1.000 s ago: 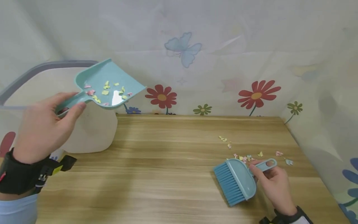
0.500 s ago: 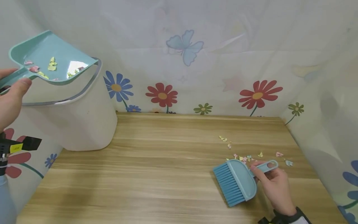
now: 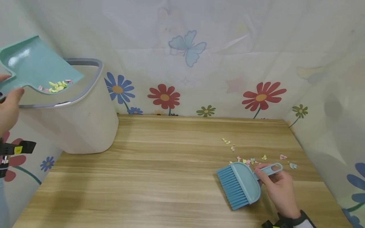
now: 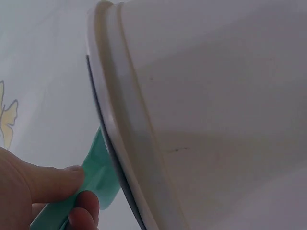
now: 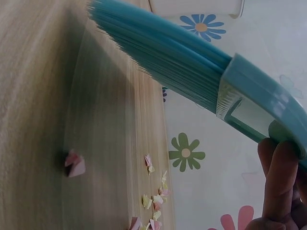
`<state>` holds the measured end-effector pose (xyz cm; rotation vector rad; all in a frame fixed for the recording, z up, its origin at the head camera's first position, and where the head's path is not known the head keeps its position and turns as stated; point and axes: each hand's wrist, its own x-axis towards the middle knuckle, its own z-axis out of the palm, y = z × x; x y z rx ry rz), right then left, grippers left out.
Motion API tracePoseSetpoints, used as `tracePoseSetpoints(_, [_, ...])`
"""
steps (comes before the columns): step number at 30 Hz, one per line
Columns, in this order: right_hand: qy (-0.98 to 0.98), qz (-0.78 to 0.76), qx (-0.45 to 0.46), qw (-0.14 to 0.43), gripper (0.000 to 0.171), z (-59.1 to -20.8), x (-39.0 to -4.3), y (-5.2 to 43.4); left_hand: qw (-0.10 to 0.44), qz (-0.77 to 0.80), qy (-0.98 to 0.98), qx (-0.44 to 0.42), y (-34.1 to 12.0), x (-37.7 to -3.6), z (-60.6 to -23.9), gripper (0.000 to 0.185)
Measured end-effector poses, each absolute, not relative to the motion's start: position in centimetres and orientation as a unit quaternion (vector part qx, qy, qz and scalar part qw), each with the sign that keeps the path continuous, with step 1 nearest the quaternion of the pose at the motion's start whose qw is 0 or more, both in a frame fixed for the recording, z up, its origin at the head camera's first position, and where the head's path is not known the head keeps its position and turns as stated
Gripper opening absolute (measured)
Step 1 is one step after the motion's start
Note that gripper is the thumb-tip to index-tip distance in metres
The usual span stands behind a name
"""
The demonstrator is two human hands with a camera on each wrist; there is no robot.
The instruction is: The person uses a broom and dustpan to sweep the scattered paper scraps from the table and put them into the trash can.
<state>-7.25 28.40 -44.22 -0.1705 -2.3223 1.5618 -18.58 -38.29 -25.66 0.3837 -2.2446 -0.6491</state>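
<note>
left hand (image 3: 8, 112): gripping dustpan (image 3: 37, 63) by the handle.
dustpan: tilted over the opening of white bin (image 3: 88, 126), with yellow and pink scraps (image 3: 58, 86) at lower edge.
white bin: at the left end of wooden table (image 3: 159, 190).
brush (image 3: 239, 185): near loose scraps (image 3: 248, 161) on the table, with bristles to the left.
right hand (image 3: 280, 191): pinching brush handle between thumb and fingers.

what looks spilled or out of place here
Small coloured scraps lie strewn on the table near the brush, looking spilled because they are loose, unlike those bunched in the dustpan. Small dark marks on the bin could be dirt.
</note>
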Motion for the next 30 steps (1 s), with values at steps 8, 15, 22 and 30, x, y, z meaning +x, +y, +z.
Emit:
tracePoseSetpoints(8, [-0.827,0.536,-0.070,0.159,0.013,-44.2,-7.3,28.5,0.431,-0.186,-0.882,0.030,-38.6,-18.5,-26.3,0.043])
tracePoseSetpoints(15, [-0.820,0.546,-0.063,0.159,0.012,-44.1,-7.1,28.5,0.439,-0.171,-0.882,-0.014,-36.5,-17.8,-25.6,0.040])
tracePoseSetpoints(22, [-0.816,0.552,-0.053,0.163,0.009,-44.1,-7.1,28.4,0.453,-0.154,-0.878,-0.025,-35.5,-17.5,-25.3,0.040])
tracePoseSetpoints(30, [-0.828,0.533,-0.056,0.163,0.006,-43.9,-6.9,28.4,0.494,-0.161,-0.854,-0.035,-38.1,-18.2,-26.4,0.039])
